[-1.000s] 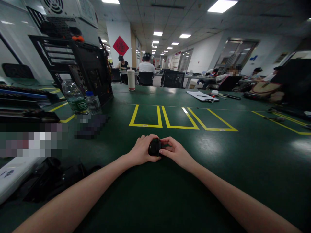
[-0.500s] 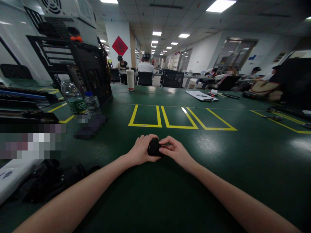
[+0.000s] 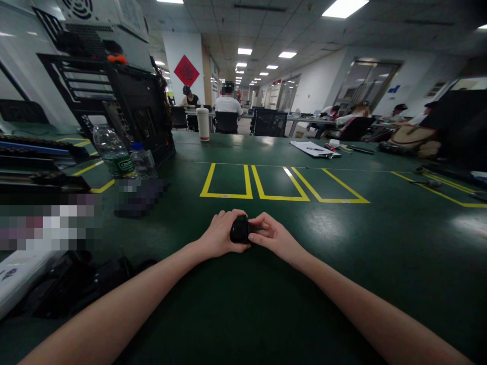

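Observation:
A small, glossy black rounded object [image 3: 239, 230] is between my two hands, just above or on the green tabletop [image 3: 243, 299]; its kind I cannot make out. My left hand [image 3: 223, 232] wraps around it from the left, thumb below and fingers over the top. From the right, my right hand [image 3: 271, 232] pinches at its right side with thumb and forefinger. Whether those fingertips hold a separate part is hidden. Beyond the hands, yellow tape outlines [image 3: 227, 196] mark the table.
Left of me stand a black computer case [image 3: 142, 106], a water bottle [image 3: 114, 152] and a smaller blue-capped bottle [image 3: 143, 161]. A white cup [image 3: 203, 124] and a clipboard [image 3: 312, 149] lie farther off. Dark gear [image 3: 102, 276] sits beside my left forearm. People sit at far tables.
Both hands stay around the black object in nearly the same place. The right fingertips shift very slightly at its side, and the whole view drifts a little.

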A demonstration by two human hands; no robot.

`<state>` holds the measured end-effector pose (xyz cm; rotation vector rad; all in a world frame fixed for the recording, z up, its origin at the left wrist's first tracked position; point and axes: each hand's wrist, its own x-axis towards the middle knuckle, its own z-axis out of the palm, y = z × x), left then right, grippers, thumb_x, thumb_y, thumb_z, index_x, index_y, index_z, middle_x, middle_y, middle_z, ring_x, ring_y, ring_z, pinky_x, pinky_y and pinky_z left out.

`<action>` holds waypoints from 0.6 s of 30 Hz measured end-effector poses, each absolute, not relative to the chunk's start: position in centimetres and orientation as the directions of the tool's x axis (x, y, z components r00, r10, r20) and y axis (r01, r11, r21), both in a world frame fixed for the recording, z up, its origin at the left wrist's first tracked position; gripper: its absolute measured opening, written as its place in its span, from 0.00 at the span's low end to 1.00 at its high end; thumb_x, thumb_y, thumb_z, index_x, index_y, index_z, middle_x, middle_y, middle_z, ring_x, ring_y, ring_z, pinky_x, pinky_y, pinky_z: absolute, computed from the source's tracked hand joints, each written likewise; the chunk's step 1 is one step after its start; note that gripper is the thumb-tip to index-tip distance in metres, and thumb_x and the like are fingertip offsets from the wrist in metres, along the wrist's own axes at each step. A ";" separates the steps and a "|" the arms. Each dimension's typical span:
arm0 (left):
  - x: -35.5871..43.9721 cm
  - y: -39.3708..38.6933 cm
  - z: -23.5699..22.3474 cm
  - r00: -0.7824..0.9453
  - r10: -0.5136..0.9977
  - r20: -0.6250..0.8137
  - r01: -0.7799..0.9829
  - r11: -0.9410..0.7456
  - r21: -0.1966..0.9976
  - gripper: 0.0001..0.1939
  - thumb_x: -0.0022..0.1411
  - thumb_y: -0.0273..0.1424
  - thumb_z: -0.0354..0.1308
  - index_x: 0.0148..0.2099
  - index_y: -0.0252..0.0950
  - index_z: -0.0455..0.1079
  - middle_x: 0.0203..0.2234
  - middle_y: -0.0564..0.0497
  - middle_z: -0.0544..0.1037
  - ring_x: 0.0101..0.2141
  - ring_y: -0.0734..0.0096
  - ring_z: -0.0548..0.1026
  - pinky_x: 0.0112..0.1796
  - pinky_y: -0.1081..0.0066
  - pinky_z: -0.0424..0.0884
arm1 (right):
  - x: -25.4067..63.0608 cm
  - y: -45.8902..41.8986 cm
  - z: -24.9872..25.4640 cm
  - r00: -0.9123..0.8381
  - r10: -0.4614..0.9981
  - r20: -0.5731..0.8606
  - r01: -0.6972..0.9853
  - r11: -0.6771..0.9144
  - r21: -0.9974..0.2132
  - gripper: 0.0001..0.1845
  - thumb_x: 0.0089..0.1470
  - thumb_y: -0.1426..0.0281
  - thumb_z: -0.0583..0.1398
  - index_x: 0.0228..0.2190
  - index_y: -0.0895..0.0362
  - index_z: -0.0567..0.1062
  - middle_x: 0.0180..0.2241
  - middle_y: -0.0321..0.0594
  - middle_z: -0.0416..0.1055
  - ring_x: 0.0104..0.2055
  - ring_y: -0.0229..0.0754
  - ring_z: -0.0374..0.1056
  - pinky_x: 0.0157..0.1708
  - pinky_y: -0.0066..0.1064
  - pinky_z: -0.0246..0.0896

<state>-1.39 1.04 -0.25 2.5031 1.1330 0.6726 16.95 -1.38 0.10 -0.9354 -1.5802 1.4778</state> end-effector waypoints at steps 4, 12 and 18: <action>-1.5 0.7 0.4 0.595 0.756 0.272 0.602 -0.644 0.472 0.30 0.46 0.40 0.60 0.49 0.41 0.53 0.39 0.49 0.65 0.36 0.61 0.64 0.35 0.65 0.60 | 16.7 -1.2 -0.1 -0.381 0.922 0.070 0.026 0.086 -0.996 0.12 0.44 0.70 0.60 0.32 0.56 0.64 0.36 0.36 0.66 0.37 0.39 0.67 0.39 0.36 0.64; -1.4 1.0 -0.4 0.573 0.765 0.295 0.605 -0.637 0.478 0.30 0.44 0.39 0.61 0.49 0.42 0.54 0.39 0.50 0.66 0.36 0.61 0.64 0.36 0.64 0.60 | 17.1 -0.7 -0.2 -0.446 0.895 -0.001 0.117 0.057 -0.992 0.16 0.44 0.70 0.60 0.38 0.55 0.64 0.39 0.39 0.66 0.40 0.40 0.66 0.41 0.39 0.62; -1.4 1.1 -0.5 0.577 0.756 0.309 0.601 -0.649 0.467 0.31 0.44 0.38 0.61 0.49 0.42 0.54 0.39 0.50 0.66 0.36 0.62 0.64 0.36 0.65 0.60 | 17.2 -1.0 0.1 -0.492 0.870 0.026 0.069 0.068 -0.995 0.18 0.42 0.72 0.62 0.37 0.54 0.63 0.41 0.37 0.64 0.44 0.40 0.64 0.44 0.39 0.61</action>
